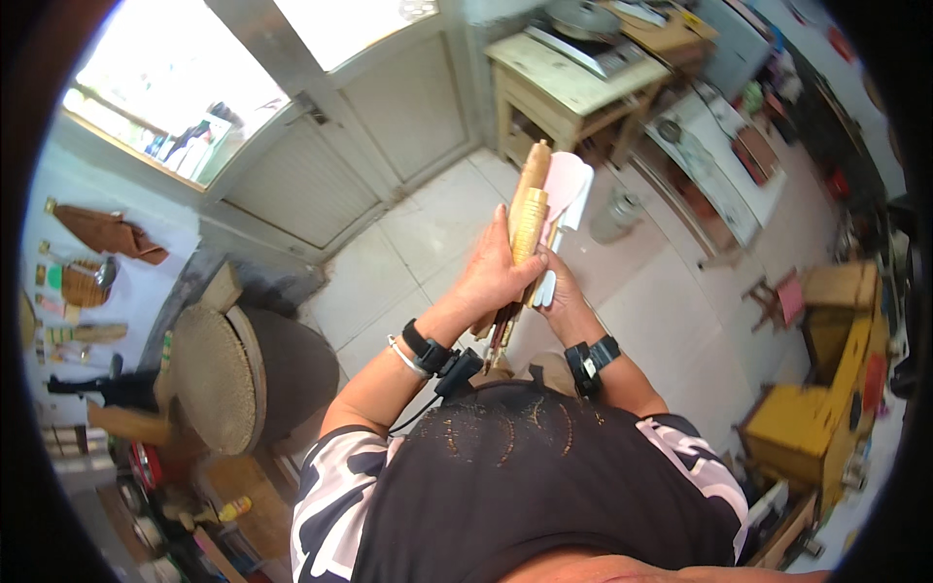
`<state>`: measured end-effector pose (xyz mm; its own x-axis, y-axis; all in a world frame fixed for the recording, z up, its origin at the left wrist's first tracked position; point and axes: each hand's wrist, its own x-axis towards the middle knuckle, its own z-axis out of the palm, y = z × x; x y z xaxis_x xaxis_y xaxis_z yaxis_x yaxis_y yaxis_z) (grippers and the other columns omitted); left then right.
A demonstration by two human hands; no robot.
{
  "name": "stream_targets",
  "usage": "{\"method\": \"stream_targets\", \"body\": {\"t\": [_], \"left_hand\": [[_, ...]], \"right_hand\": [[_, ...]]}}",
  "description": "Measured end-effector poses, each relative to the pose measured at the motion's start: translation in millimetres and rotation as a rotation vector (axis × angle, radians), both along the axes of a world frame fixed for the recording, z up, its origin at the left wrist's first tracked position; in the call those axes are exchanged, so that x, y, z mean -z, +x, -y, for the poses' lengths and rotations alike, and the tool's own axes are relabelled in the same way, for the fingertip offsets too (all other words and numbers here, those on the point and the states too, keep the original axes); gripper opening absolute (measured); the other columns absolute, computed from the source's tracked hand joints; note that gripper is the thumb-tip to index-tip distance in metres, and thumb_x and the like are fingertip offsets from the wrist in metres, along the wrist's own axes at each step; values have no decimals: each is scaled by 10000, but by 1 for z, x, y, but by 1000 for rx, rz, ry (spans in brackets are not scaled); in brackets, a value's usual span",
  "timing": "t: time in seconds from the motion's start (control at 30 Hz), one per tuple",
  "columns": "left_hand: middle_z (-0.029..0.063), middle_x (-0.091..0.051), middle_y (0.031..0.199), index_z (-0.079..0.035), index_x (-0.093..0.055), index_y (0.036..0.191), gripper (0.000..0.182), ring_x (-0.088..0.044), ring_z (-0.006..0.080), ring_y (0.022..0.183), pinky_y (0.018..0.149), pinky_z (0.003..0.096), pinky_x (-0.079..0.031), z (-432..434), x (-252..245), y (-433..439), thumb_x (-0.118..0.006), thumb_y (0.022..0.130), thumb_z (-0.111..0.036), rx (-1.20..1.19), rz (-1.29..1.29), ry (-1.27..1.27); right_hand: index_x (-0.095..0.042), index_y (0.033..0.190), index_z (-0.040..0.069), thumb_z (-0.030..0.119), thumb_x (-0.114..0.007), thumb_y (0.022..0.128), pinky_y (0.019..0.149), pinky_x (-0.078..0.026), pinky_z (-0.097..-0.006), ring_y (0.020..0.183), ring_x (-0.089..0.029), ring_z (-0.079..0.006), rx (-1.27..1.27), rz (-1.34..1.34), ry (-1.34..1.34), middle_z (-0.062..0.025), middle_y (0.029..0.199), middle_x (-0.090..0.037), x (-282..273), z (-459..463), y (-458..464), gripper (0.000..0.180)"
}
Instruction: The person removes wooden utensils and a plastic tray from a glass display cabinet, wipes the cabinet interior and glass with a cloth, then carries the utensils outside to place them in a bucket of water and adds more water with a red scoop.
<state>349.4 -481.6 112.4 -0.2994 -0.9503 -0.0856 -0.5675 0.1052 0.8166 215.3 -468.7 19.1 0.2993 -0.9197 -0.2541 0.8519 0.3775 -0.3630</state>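
My left hand point(499, 273) grips a bundle of utensils in front of my body. In it are a ribbed yellow handle point(530, 226), a tan wooden rolling pin or handle point(536, 164), and dark thin sticks point(501, 328) that stick out below. A pale pink rounded utensil point(565, 178) and white flat pieces point(581, 200) stand up on the right side of the bundle. My right hand point(563, 288) closes around the bundle's lower right side, touching my left hand; its fingers are partly hidden. The exact kinds of several utensils cannot be told.
A pale wooden table point(583, 91) bears a cooktop with a pot point(583, 20). A glass jar point(616, 217) stands on the tiled floor near a low white table point(711, 153). At left are a round woven lid point(215, 379) and utensils on the wall; at right, yellow wooden furniture point(791, 423).
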Motion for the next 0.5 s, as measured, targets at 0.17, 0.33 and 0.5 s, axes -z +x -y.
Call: {"method": "stream_targets", "body": {"t": [0.17, 0.33, 0.5], "left_hand": [[291, -430, 1342, 58, -219, 1440, 955, -458, 380, 1252, 1060, 390, -361, 98, 12, 49, -719, 710, -301, -173, -155, 63], [175, -514, 1233, -50, -295, 1421, 841, -527, 289, 1149, 981, 357, -429, 193, 24, 125, -669, 670, -120, -258, -436, 138], [86, -513, 1197, -55, -308, 1411, 801, -509, 193, 1107, 968, 313, -421, 255, 9, 183, -595, 664, -3, -460, -399, 73]], "right_hand": [[-440, 1294, 13, 208, -673, 872, 908, -526, -325, 1065, -605, -192, -165, -50, -90, -90, 1161, -585, -5, 115, 46, 520], [-426, 1309, 18, 82, -670, 843, 953, -505, -335, 1102, -587, -193, -301, -92, -145, -80, 1206, -554, -6, 230, 116, 530], [-512, 1100, 112, 50, -676, 815, 782, -476, -245, 819, -525, -76, -358, -152, -356, 50, 893, -505, -31, 318, 188, 335]]}}
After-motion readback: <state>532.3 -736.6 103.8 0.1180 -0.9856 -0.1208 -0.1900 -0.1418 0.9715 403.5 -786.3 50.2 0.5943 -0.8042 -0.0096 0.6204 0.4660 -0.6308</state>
